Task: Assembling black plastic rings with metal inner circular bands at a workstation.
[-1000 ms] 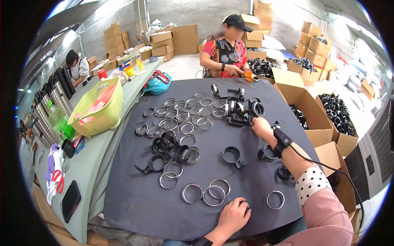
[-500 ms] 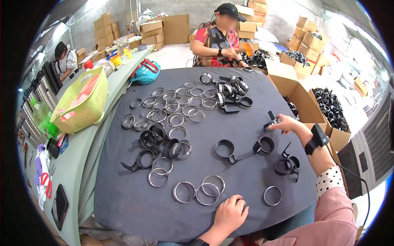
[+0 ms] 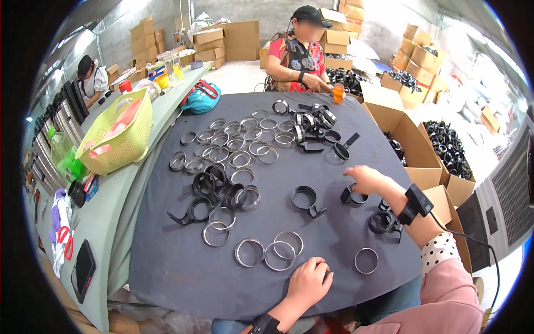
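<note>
My right hand (image 3: 370,181) reaches over the table with its fingers apart and nothing in them. Just beneath it is a black ring with a handle (image 3: 354,196), partly covered. Beyond the fingertips, another black handled ring (image 3: 341,151) rests by the far pile. Near the front edge my left hand (image 3: 310,282) lies curled on the cloth, a dark bit showing at its fingertips; what it holds, if anything, is hidden. Close to it are silver-edged rings (image 3: 280,255), some overlapping. One handled ring (image 3: 304,198) lies mid-table, another (image 3: 381,222) below my right forearm.
Many silver rings (image 3: 241,160) and black handled rings (image 3: 200,209) spread over the dark tablecloth (image 3: 267,300). Across the table a person (image 3: 300,61) has an orange-headed tool (image 3: 338,93). Cartons (image 3: 420,139) stand at the right. A green side table (image 3: 119,206) holds a yellow-green basket (image 3: 125,146).
My right hand has let go of a black handled ring, which now lies farther off near the pile. The hand has come nearer and left, over another ring. My left hand stays put.
</note>
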Motion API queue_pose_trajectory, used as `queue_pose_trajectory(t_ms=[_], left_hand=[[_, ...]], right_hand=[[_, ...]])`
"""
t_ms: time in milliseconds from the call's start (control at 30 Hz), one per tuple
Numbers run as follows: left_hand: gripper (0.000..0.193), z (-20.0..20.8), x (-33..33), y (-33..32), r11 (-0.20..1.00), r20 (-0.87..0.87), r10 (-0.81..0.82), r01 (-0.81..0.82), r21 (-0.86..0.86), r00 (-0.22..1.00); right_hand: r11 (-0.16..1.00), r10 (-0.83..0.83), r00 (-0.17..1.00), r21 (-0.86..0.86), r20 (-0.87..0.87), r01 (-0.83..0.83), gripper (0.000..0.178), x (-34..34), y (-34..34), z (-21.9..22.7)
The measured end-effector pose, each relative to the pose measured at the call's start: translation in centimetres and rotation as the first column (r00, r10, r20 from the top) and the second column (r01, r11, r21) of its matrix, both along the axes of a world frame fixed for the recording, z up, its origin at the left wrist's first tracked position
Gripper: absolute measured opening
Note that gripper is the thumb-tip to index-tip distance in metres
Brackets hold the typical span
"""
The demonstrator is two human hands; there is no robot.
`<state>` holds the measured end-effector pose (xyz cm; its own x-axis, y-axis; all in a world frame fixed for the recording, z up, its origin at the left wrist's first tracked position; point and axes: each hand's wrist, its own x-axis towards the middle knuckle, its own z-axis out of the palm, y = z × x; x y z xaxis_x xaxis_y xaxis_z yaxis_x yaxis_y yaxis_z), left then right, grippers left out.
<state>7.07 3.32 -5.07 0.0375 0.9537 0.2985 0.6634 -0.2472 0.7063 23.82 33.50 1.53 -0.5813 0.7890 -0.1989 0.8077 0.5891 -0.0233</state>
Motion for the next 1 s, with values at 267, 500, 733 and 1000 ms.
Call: queue_pose_trajectory(t_ms=[267, 500, 733, 1000], left_hand=[[0.017, -0.2, 0.1, 0.2, 1.0, 0.028, 0.006, -0.006, 0.003, 1.0], [0.024, 1.4, 0.4, -0.3, 0.991, 0.242, 0.061, -0.029, -0.132, 0.968], [0.045, -0.1, 0.1, -0.6, 0.977, 0.681, -0.101, 0.202, -0.07, 0.725], [0.037, 0.0, 0.0, -0.8, 0.981, 0.523, 0.051, 0.055, -0.184, 0.851]], right_hand=[[0.964, 0.107, 0.925, 0.264, -0.365, -0.007, 0.019, 2.0, -6.3, 1.3], [0.762, 0.585, 0.651, 0.601, -0.483, -0.239, 0.031, 3.1, -15.6, 3.4], [0.91, 0.393, 0.653, 0.377, -0.647, -0.174, 0.029, 3.3, -19.0, 1.6], [0.905, -0.423, 0.495, -0.333, -0.759, 0.263, 0.024, 1.9, -9.2, 5.3]])
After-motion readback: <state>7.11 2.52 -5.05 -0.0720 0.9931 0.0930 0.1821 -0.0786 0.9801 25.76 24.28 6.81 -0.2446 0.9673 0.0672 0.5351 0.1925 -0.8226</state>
